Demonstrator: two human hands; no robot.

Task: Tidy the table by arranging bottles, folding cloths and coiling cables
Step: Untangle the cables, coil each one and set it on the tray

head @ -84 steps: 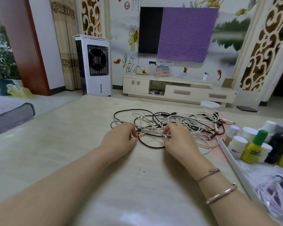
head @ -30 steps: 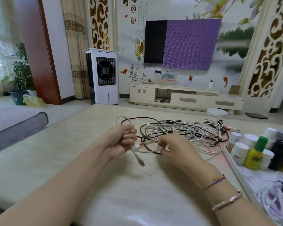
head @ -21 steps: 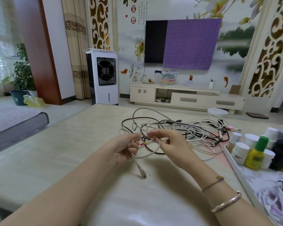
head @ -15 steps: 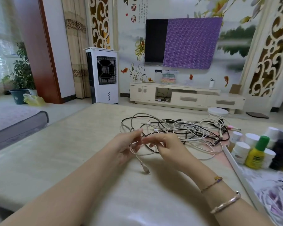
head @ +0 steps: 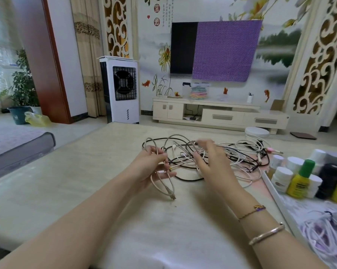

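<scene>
Beige cable (head: 164,183) hangs in loops from the left hand (head: 151,167), whose grip is closed around it above the counter (head: 70,183). The right hand (head: 208,162), fingers spread and blurred, hovers over the cable tangle (head: 227,158). Bottle labels (head: 297,186) are unreadable.

**Pale cable in hand, dark and light tangle beyond**

The left hand (head: 153,167) grips loops of a beige cable (head: 163,183) with a silvery plug at its hanging end. Just past the grip lies a heap of cables (head: 222,156) in black, white and cream, one with a pink tip. The table (head: 66,181) beneath is pale cream marble. Well right of the grip stand bottles (head: 301,181): yellow with a green cap, white-capped, and one black. The right wrist wears a gold bangle (head: 266,233) and a purple-beaded cord.
</scene>
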